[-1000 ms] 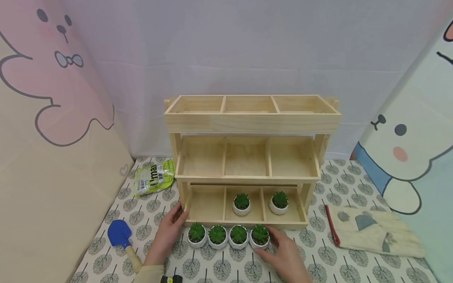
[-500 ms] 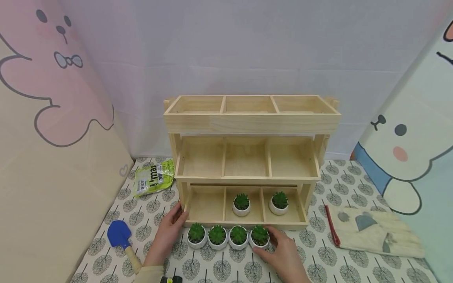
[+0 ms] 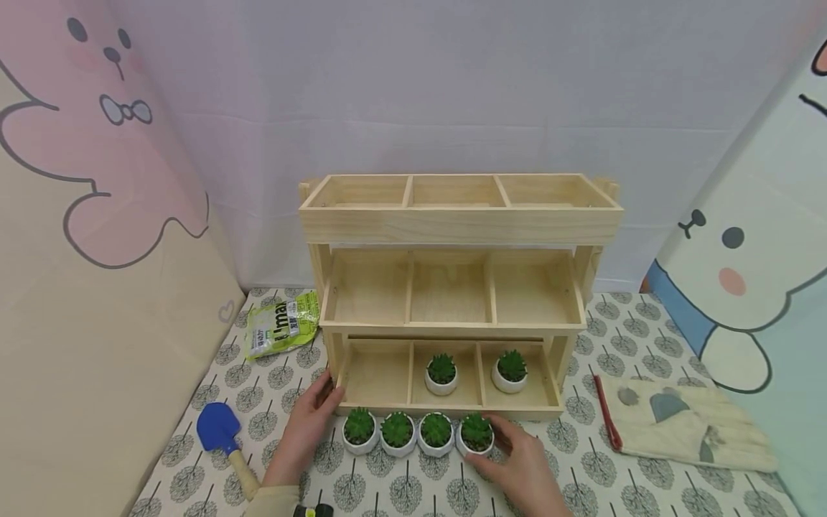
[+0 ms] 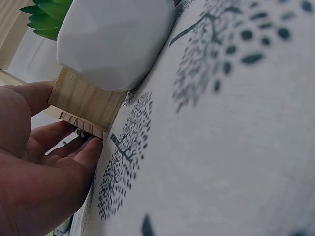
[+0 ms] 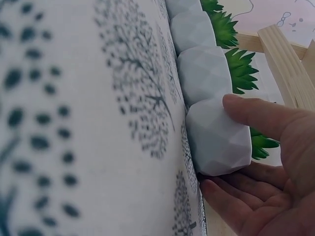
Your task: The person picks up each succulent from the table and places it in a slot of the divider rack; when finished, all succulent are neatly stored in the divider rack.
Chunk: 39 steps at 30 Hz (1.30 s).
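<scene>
A row of several small white faceted pots with green succulents stands on the cloth in front of a wooden shelf (image 3: 460, 228). My right hand (image 3: 520, 463) holds the rightmost potted succulent (image 3: 477, 433), thumb on the near side and fingers round the outer side. In the right wrist view this pot (image 5: 219, 140) stands beside its neighbour (image 5: 204, 73). At the shelf's lower left corner my left hand (image 3: 310, 420) grips the bottom tray's end (image 4: 88, 96), thumb in front and fingers behind. Two more potted succulents (image 3: 441, 375) (image 3: 510, 372) sit in the tray's middle and right compartments.
A blue trowel (image 3: 220, 431) with a wooden handle lies at the left. Behind it is a green-yellow packet (image 3: 282, 324) beside the shelf. On the right lies a folded cream cloth (image 3: 678, 420) with a red edge. Printed fabric walls (image 3: 413, 86) enclose the table.
The rightmost pot in the front row has shifted very slightly right, with my right hand on it. My left hand stays on the shelf corner.
</scene>
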{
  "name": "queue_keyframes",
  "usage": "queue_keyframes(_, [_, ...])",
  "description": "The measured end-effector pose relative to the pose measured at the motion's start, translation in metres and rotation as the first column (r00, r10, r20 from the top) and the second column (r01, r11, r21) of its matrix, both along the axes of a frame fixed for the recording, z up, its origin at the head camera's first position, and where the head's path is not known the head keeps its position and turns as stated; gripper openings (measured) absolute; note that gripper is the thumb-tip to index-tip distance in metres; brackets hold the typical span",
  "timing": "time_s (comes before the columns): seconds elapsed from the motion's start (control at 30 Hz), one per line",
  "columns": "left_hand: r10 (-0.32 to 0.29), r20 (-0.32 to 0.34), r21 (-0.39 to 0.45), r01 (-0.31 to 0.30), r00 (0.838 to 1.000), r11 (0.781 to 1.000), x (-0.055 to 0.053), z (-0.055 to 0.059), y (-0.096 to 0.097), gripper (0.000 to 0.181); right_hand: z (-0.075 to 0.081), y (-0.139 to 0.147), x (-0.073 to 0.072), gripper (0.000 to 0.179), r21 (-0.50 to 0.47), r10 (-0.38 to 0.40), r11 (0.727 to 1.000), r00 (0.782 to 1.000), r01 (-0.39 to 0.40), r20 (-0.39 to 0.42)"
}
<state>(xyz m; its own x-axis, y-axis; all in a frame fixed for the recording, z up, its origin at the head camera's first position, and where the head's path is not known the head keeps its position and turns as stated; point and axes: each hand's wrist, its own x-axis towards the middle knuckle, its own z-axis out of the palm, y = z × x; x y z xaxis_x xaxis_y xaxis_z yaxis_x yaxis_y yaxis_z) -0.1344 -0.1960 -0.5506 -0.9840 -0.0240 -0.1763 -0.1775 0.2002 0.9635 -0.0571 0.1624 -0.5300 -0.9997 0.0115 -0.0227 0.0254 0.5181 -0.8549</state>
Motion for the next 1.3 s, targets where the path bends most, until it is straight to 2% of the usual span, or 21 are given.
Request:
queue_keyframes(0.37, [0.001, 0.006, 0.003, -0.001, 1.000, 1.000, 0.001, 0.002, 0.001, 0.075, 0.000, 0.006, 0.000, 0.072, 0.019, 0.039, 0.999, 0.999, -0.040, 0.031])
queue_keyframes(0.63, [0.001, 0.003, 0.006, -0.001, 1.000, 1.000, 0.001, 0.000, 0.001, 0.075, -0.001, 0.009, 0.001, 0.076, -0.053, 0.053, 0.997, 0.996, -0.049, 0.068])
queue_keyframes(1.0, [-0.006, -0.010, 0.022, 0.006, 1.000, 1.000, 0.000, -0.001, 0.000, 0.075, -0.003, 0.010, 0.003, 0.075, -0.051, 0.089, 0.995, 0.996, -0.087, 0.023])
queue_keyframes(1.3, [-0.010, -0.015, 0.014, 0.010, 1.000, 1.000, 0.000, -0.002, -0.001, 0.077, 0.008, 0.007, 0.005, 0.072, -0.007, 0.071, 0.997, 0.997, -0.072, -0.033])
